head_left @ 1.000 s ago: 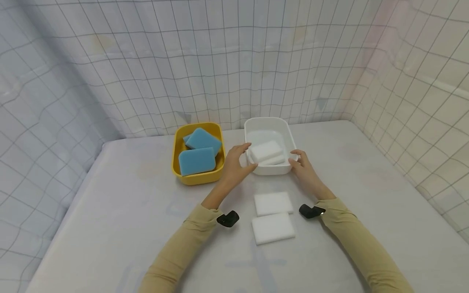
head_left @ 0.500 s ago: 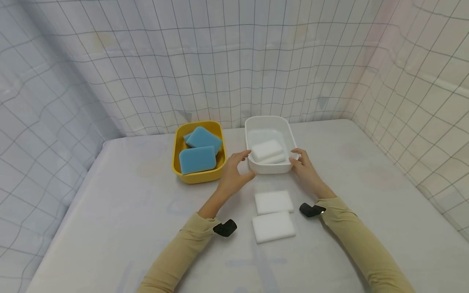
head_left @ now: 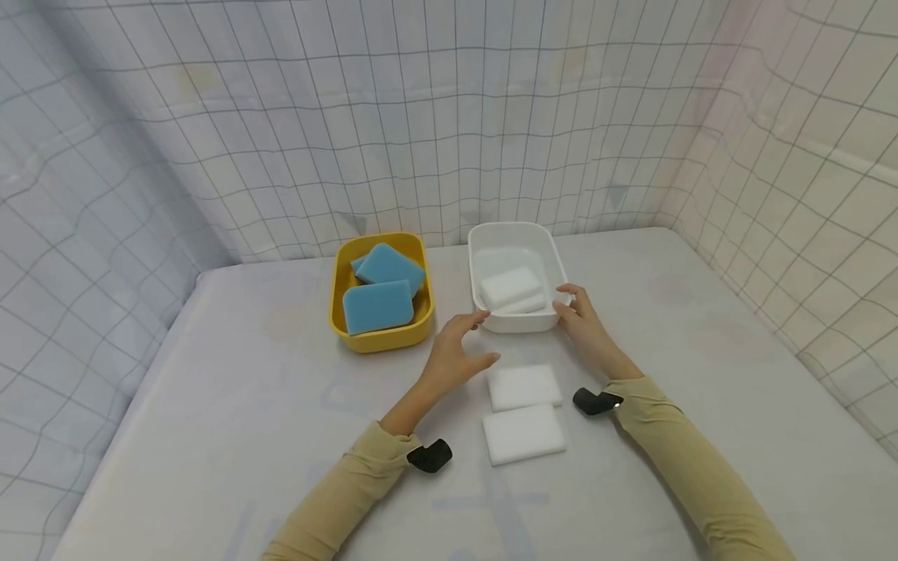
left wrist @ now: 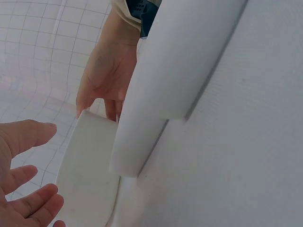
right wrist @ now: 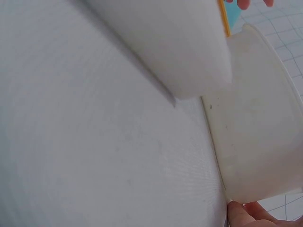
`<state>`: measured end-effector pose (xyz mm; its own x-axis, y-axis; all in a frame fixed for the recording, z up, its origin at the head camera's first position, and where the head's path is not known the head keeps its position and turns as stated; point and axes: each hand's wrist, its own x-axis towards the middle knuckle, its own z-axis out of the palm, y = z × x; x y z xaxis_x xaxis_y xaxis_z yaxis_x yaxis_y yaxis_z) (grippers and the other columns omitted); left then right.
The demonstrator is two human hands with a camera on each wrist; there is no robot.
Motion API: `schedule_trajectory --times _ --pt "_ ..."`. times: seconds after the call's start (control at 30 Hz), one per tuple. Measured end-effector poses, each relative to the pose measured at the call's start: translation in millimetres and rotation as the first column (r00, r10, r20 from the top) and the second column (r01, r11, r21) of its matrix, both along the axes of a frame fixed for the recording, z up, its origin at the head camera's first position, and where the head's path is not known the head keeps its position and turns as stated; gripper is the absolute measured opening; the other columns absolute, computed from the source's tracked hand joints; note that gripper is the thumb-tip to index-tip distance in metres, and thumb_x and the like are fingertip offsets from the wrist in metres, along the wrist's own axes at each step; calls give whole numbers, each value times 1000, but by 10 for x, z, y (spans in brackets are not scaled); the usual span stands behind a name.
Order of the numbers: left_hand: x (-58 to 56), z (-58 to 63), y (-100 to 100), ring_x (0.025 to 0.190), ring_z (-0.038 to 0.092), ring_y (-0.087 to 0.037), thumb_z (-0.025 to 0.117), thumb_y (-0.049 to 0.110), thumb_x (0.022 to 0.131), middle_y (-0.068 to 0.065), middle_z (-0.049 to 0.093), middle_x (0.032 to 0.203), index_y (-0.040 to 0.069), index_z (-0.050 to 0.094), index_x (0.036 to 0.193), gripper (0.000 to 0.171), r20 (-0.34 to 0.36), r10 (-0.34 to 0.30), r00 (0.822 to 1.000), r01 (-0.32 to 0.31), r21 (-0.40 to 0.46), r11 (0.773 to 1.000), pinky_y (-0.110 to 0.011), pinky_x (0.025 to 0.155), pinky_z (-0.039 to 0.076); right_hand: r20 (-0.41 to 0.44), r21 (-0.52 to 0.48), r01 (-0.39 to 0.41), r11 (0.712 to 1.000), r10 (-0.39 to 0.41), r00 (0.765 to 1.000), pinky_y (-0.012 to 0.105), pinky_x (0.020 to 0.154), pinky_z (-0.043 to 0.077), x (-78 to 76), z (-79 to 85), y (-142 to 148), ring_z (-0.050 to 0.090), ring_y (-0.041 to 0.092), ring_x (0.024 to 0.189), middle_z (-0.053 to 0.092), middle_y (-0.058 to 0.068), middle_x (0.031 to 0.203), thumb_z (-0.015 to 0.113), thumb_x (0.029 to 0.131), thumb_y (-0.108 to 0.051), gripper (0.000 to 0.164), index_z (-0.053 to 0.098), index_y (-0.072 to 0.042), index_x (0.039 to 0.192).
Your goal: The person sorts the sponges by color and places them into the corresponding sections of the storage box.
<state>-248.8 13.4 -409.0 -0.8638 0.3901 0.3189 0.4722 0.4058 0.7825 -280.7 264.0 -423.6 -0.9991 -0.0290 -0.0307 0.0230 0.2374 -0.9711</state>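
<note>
A white plastic tub (head_left: 519,322) stands at the back of the table with white sponges (head_left: 510,287) lying in its front part. My right hand (head_left: 588,331) holds the tub's front right corner; in the right wrist view its fingers (right wrist: 244,215) are at the tub's lower edge. My left hand (head_left: 452,360) hovers off the tub's front left corner, fingers spread and nothing in them. Two more white sponges, a rear one (head_left: 524,387) and a front one (head_left: 524,435), lie flat on the table before the tub, to the right of the left hand.
Left of the white tub stands a yellow tub (head_left: 382,341) holding blue sponges (head_left: 379,306). A checked white curtain (head_left: 449,125) hangs behind and on both sides of the table (head_left: 245,405).
My left hand has drawn back from the white tub's front left corner toward me, down beside the loose sponges. The right hand has stayed on the tub's right corner.
</note>
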Motion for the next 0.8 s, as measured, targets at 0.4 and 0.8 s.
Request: schedule_trajectory --times 0.4,0.8 --pt "60 -69 37 115 52 -35 76 12 77 -19 54 128 4 49 133 63 43 -93 995 95 -57 994 -50 99 43 -31 -11 13 1000 -13 999 14 77 38 -80 -125 51 42 10 86 38 3 95 41 100 -19 40 25 -10 136" --pt "99 -97 4 117 53 -29 77 18 77 -12 57 127 8 55 128 57 127 -144 981 163 -156 974 -45 100 44 -9 17 25 1000 -25 1000 16 74 36 -80 -117 47 39 12 85 35 3 95 40 100 -21 40 25 -12 136"
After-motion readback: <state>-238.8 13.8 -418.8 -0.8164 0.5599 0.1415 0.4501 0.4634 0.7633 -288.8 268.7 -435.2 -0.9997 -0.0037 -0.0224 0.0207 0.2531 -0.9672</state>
